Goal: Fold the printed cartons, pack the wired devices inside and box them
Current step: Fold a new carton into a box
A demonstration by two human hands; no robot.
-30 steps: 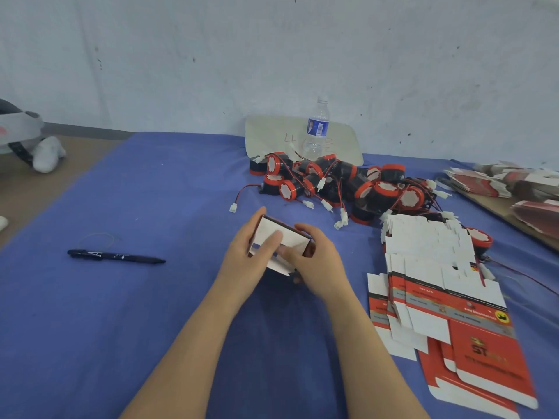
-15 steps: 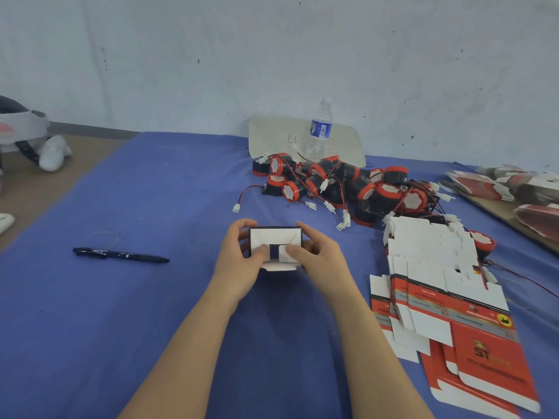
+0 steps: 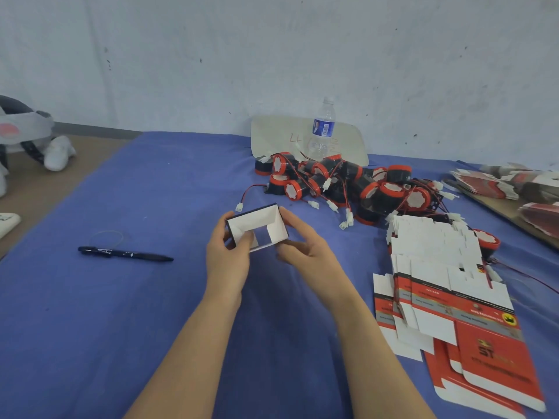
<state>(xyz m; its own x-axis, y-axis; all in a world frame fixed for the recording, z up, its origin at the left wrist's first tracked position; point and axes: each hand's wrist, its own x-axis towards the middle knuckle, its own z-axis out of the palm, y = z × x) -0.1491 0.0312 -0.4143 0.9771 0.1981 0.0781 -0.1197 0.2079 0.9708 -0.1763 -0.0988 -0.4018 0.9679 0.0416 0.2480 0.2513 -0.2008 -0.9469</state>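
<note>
L hand (image 3: 227,263) grips opened carton (image 3: 257,219), thumb inside; R hand (image 3: 306,250) curls round its right wall; devices (image 3: 351,181) piled behind.

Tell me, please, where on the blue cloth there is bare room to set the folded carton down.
Bare blue cloth lies between the pen and the left hand, and beyond the pen. Crowded: wired devices behind the carton, flat cartons at right.
</note>
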